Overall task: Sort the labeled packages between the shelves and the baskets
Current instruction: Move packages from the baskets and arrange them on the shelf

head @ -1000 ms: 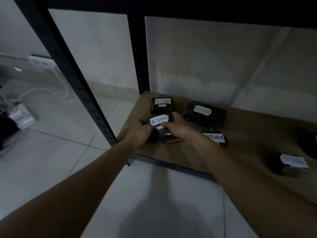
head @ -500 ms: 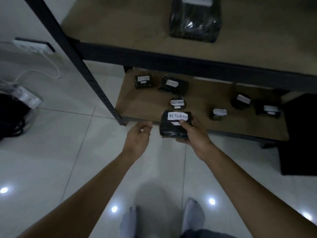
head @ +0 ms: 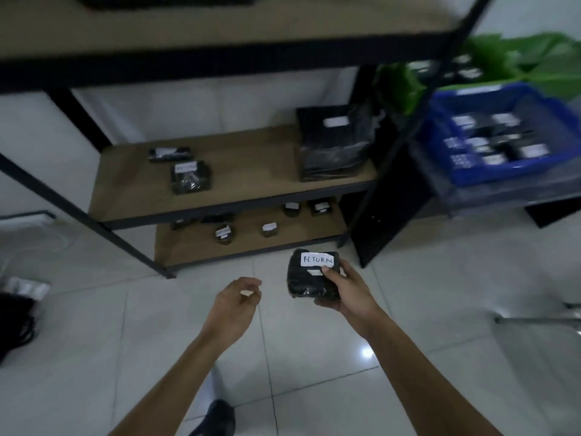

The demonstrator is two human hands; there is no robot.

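My right hand (head: 344, 292) grips a black wrapped package (head: 306, 281) with a white label reading RETURN, held above the floor in front of the shelf unit. My left hand (head: 237, 302) hovers beside it to the left, fingers loosely curled, holding nothing. The middle shelf (head: 251, 184) carries two small black packages (head: 190, 177) on the left and a large black bag (head: 334, 146) on the right. Several small labeled packages (head: 224, 234) lie on the bottom shelf (head: 195, 250). A blue basket (head: 496, 171) at the right holds several labeled packages.
A green basket (head: 534, 64) sits behind the blue one. Black shelf posts (head: 405, 146) stand between shelf and baskets. A dark bag (head: 12, 325) lies on the floor at far left, and a metal leg (head: 534, 319) shows at right. White tiled floor (head: 440, 372) lies below my arms.
I lifted the RETURN package off the bottom shelf and stood back. My left hand let go of it. The view swung right, bringing the blue and green baskets into sight.
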